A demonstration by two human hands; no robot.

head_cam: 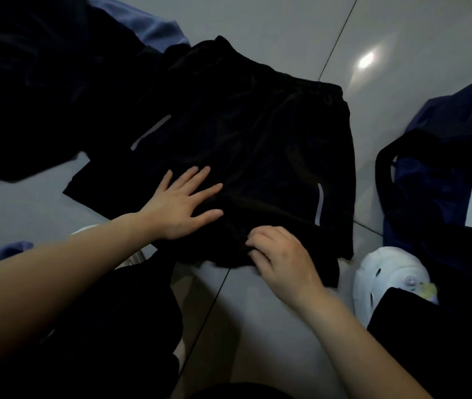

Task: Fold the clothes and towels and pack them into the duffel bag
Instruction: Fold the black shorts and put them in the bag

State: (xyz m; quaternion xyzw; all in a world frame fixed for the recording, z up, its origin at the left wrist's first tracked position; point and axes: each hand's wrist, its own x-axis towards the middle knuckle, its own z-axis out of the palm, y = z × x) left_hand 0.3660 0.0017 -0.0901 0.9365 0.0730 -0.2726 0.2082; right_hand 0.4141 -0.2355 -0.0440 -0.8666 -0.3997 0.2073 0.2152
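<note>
A pair of black shorts (258,145) with two grey reflective stripes lies spread on the pale tiled floor, waistband at the far side. My left hand (183,205) presses flat on the near left leg, fingers straight and spread. My right hand (281,257) pinches the near hem of the shorts with curled fingers. The dark blue duffel bag (436,180) with black straps sits at the right, with a white printed label on it.
A heap of dark and blue clothes (41,82) fills the far left. A white clog shoe (387,275) sits beside the bag at the right. More blue fabric (1,251) shows at the left edge. My dark-clothed knees are at the bottom.
</note>
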